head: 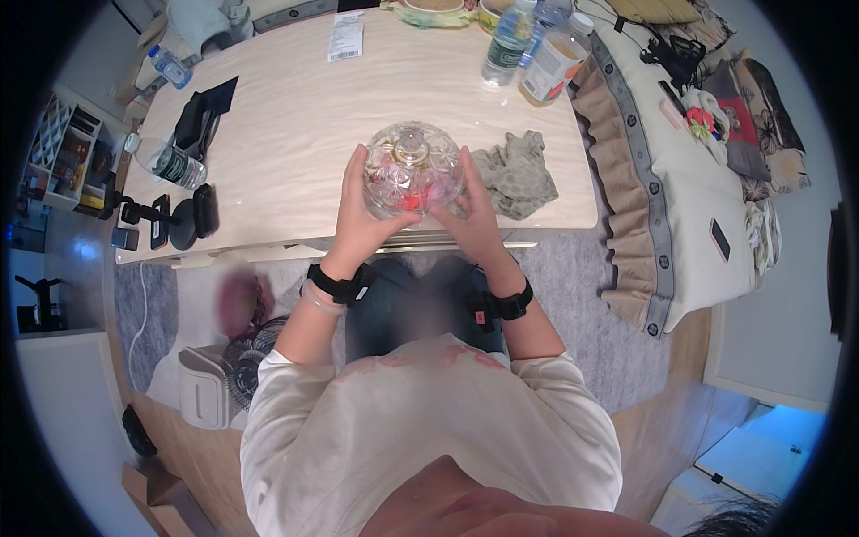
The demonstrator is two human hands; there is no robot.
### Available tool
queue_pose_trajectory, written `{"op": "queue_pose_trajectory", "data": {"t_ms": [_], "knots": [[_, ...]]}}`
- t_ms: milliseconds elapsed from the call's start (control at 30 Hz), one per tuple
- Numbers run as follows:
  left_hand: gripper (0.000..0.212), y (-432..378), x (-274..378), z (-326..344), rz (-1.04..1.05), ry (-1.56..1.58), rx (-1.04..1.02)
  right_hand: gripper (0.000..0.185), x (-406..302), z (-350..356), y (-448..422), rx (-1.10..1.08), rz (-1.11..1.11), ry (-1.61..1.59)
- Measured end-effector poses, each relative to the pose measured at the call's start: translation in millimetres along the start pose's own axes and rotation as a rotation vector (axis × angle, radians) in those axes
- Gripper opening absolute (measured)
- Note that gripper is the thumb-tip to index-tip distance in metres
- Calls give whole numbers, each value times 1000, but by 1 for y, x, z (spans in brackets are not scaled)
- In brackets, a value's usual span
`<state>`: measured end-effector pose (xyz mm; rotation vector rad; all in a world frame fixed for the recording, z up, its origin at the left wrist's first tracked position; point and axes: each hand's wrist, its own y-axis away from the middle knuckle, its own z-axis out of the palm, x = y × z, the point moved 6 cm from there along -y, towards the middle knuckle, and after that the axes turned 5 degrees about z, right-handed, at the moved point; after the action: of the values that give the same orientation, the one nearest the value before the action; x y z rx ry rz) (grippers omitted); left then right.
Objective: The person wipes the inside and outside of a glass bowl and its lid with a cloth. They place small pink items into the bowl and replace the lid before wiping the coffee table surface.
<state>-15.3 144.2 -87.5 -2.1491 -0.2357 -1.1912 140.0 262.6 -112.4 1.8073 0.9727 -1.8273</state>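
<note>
Both my hands hold a lidded, clear cut-glass jar (414, 168) near the front edge of the table. My left hand (366, 211) clasps its left side, and my right hand (473, 208) clasps its right side, thumbs towards me. The round lid has a knob (411, 142) with a gold-coloured ring. Red and pink pieces show through the glass; what they are I cannot tell. A crumpled grey-green cloth (515, 176) lies on the table just right of my right hand. Whether the jar touches the tabletop is not plain.
Several drink bottles (551, 64) stand at the table's back right. A water bottle (176, 166) lies at the left, near a black stand (182, 221) and a dark folded item (198, 117). A printed paper slip (345, 39) lies at the back. A sofa (694, 221) borders the right side.
</note>
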Motion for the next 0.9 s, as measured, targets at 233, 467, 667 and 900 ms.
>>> {"op": "queue_pose_trajectory", "data": {"t_ms": [233,467,667,900], "knots": [[127,2,5,-5,19,-102,11,97,8,1,-3,-29,-34,44],[127,4,-2,-3,-7,-15,-27,98,13,1,0,-31,35,22],[134,9,-22,4,-94,208,24,105,10,-1,-1,-40,23,184],[141,4,-7,7,-77,292,-3,113,15,-4,-2,-59,5,30]]}}
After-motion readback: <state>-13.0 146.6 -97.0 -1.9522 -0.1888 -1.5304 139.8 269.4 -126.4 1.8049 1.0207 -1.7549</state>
